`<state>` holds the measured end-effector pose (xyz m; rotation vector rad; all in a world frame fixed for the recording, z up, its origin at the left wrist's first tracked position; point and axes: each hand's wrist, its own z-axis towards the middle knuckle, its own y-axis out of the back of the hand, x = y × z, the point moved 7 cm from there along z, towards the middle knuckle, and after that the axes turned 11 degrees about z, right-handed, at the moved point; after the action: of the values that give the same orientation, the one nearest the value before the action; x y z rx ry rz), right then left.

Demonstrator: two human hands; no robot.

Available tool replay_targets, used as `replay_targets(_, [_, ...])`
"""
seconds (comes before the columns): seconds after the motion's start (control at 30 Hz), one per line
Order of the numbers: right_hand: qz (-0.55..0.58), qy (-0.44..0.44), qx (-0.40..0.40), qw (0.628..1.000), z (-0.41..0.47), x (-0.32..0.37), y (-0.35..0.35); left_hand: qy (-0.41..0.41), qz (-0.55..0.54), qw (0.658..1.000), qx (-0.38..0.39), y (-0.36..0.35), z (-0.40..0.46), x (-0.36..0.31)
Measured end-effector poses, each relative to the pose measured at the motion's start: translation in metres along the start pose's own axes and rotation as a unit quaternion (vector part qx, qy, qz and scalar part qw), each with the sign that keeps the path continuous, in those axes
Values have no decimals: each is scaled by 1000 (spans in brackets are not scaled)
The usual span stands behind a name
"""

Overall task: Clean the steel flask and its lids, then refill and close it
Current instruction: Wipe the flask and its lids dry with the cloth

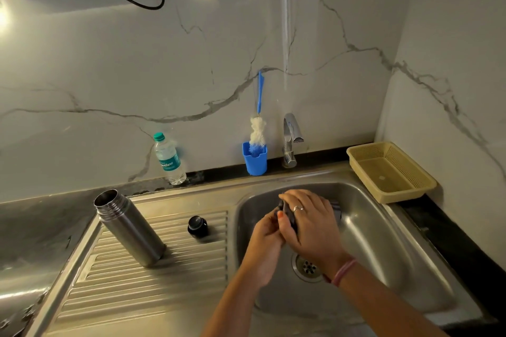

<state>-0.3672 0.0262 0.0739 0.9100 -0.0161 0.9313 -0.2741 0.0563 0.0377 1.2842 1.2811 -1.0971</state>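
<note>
We see both hands together over the sink basin (383,241), above and just behind the drain (308,267). The right hand (306,217) lies on top, its fingers curled over a dark lid (290,213) of which only a small dark part shows between the hands; a steel-grey edge shows past the right knuckles, toward the basin's back wall. The left hand (267,230) comes from below, its thumb and fingers closed against the same lid. So each grip is narrow and holds the lid; how much of the lid each covers we cannot tell.

The steel flask (128,227) stands open-mouthed on the ribbed drainboard (153,276), near its left rear corner and close to that edge, well apart from the hands. A second, black lid (197,226) sits on the drainboard between the flask and the basin's left rim, apart from both.

Along the back edge of the table (41,227), against the marble wall, stand a plastic water bottle (168,159), a blue holder (255,159) with a bottle brush (258,128) upright in it, and the tap (291,139), its spout reaching toward the basin. A tan mesh basket (391,169) sits at the right rear corner, touching the sink's rim. The nearer half of the drainboard and the basin's right side are open room.
</note>
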Motion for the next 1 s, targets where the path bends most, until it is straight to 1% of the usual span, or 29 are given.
replay_targets(0.03, [-9,39,-12,999,-3,4,2,20,-87,996,8,-2,-3,1])
replay_targets(0.1, [-24,102,-29,994,-9,10,6,55,-216,975,3,-3,-8,3])
replay_targets(0.2, [-45,169,-46,984,-16,15,4,102,-330,938,-19,-9,-15,8])
replay_targets(0.27, [-50,207,-56,976,-21,15,2,133,-379,916,-25,-13,-19,11])
replay_targets(0.33, [-47,234,-55,970,-23,12,0,158,-401,902,-20,-17,-21,13])
replay_targets(0.4, [-36,250,-54,966,-24,10,0,173,-419,892,-13,-20,-23,13])
replay_targets(0.47, [-14,250,-72,965,-26,9,2,176,-439,881,0,-23,-24,11])
replay_targets(0.53, [56,213,-107,970,-27,3,5,173,-455,874,14,-27,-25,6])
replay_targets(0.57, [128,173,-124,969,-27,-2,6,169,-451,876,9,-27,-25,5])
replay_targets(0.6, [226,119,-138,957,-25,-7,8,163,-440,883,-2,-25,-24,6])
replay_targets(0.63, [332,55,-147,930,-24,-13,7,154,-422,893,-18,-22,-23,6])
replay_targets(0.67, [421,-6,-152,894,-22,-16,5,143,-400,905,-31,-18,-23,6])
replay_targets(0.7, [484,-58,-152,860,-20,-19,3,131,-375,917,-40,-14,-22,6])
replay_targets(0.73, [526,-100,-143,832,-17,-20,2,121,-348,928,-44,-10,-21,6])
replay_targets(0.77, [551,-134,-126,814,-14,-22,1,115,-321,939,-48,-6,-20,6])
replay_targets(0.8, [559,-158,-94,808,-9,-23,0,112,-295,948,-51,-4,-20,5])
replay_targets(0.83, [544,-167,-50,821,-4,-24,-2,110,-271,955,-54,-2,-20,5])
replay_targets(0.9, [461,-144,20,876,4,-24,-3,109,-247,961,-62,-1,-20,4])
replay_targets(1.0, [305,-32,48,951,8,-10,3,110,-257,957,-72,1,-18,1])
